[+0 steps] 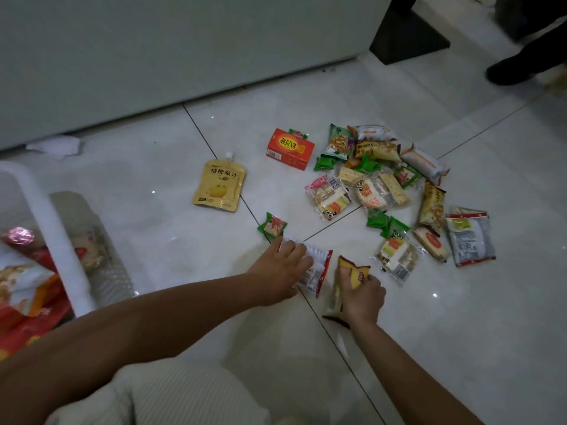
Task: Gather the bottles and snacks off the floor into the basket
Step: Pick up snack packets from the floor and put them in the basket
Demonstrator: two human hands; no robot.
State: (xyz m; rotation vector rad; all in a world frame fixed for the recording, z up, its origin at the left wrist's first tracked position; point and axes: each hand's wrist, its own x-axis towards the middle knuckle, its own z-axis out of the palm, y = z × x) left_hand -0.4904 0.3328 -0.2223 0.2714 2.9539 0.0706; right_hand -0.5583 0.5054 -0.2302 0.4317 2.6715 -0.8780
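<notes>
Closest in, at six o'clock, is a knee in cream ribbed cloth (pixel 171 394), and both bare forearms reach out past it over the pale floor tiles (pixel 460 332). The right hand (pixel 363 297) has fingers and thumb wrapped round a yellow snack packet (pixel 352 271), which sticks out past the hand at both ends. Just at its nine o'clock, the left hand (pixel 282 268) has its fingers curled down over a white-and-red packet (pixel 320 268) lying flat on the floor. The two packets are just beside each other.

Over at nine o'clock of the whole scene stands the basket (pixel 46 228), with a white rim and see-through walls. It already holds red and orange snack bags (pixel 24 289).

Just beyond the left hand, at its twelve o'clock, a small green packet (pixel 272 226) lies alone by a tile joint. Farther on at eleven o'clock a yellow juice pouch (pixel 219 185) lies flat with its white spout pointing away. At the pouch's two o'clock is a red drink carton (pixel 290 148).

From the hands' one to two o'clock spreads a heap of snack packets (pixel 380 188), many overlapping. A grey packet with red ends (pixel 469 237) lies just beside the heap's right edge.

Farthest off, a white cabinet front (pixel 153 56) runs from ten to twelve o'clock, with a white paper scrap (pixel 55 145) at its foot. A dark shoe (pixel 512 69) stands at two o'clock in the far corner.
</notes>
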